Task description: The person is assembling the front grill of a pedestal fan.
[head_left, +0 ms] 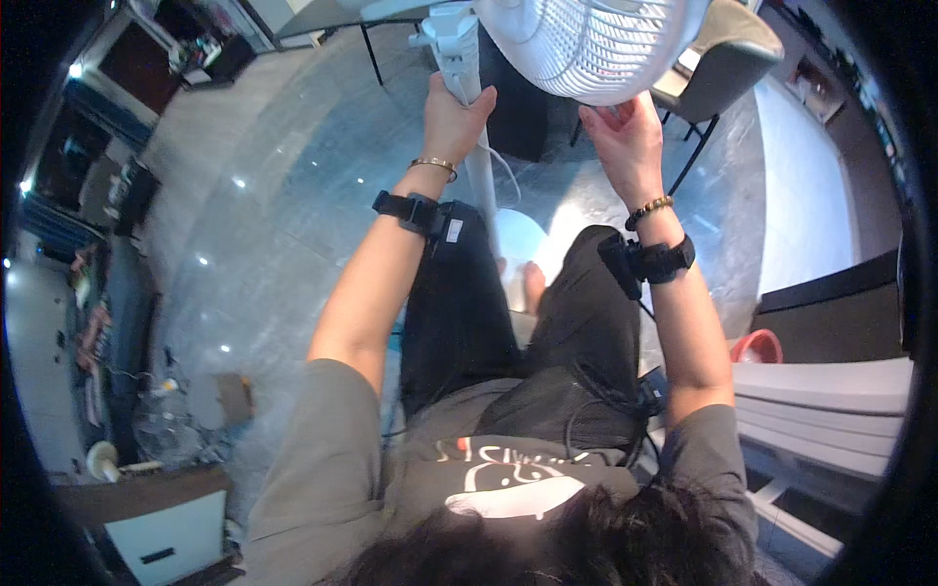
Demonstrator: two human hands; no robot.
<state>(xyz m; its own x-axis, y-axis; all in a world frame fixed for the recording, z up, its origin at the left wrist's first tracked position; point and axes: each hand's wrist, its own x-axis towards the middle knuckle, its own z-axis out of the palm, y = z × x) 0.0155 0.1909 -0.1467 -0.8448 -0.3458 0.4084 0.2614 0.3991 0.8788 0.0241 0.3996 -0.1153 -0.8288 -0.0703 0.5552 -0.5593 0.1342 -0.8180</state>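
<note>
A white standing fan has its round, ribbed grille (606, 49) at the top of the view, tilted toward the right. My left hand (454, 127) is wrapped round the upper part of the white fan pole (482, 181), just under the motor neck (451, 39). With curled fingers, my right hand (630, 146) grips the lower rim of the grille; its fingertips are partly hidden there. Below, the round white fan base (521, 239) rests on the floor between my legs, by my bare feet. A white cord (510, 171) loops beside the pole.
Behind the grille stands a grey chair (728, 63) with dark legs. A dark upright panel (516, 107) is just behind the pole. White slatted furniture (831, 410) and a red round object (758, 347) lie at my right. Clutter with a cardboard box (233, 397) sits at lower left.
</note>
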